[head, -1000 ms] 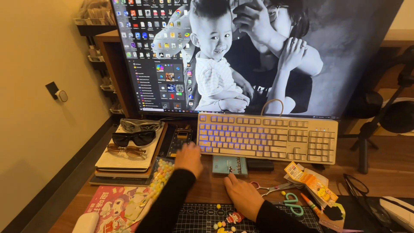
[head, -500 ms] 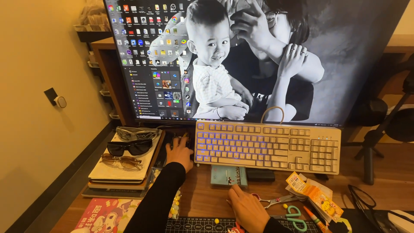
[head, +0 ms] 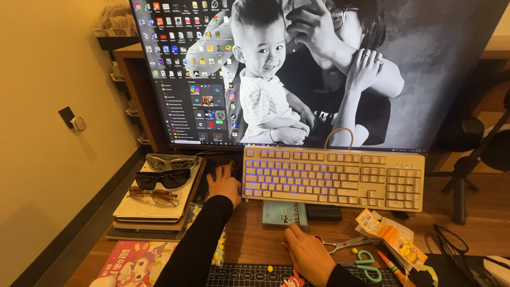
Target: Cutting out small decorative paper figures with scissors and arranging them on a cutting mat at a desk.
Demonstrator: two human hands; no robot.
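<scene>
My left hand [head: 224, 183] lies on a small black gadget [head: 213, 171] just left of the backlit beige keyboard [head: 334, 178], with its fingers curled over the gadget, which is mostly hidden. My right hand [head: 308, 254] rests flat on the wooden desk and holds nothing. Its fingertips are close to the lower edge of a small teal box [head: 284, 212], and small silver scissors [head: 342, 244] lie to its right. Both arms wear black sleeves.
A large monitor [head: 319, 69] stands behind the keyboard. Three pairs of sunglasses sit on a stack of books [head: 154, 204] at left. Green-handled scissors [head: 365, 263], a yellow packet [head: 390, 236], a black cutting mat [head: 249, 275], a pink magazine [head: 133, 260] and spectacles [head: 451, 242] lie along the front.
My left hand reached forward from the desk front onto the black gadget beside the keyboard and stays there. My right hand drew back slightly toward me.
</scene>
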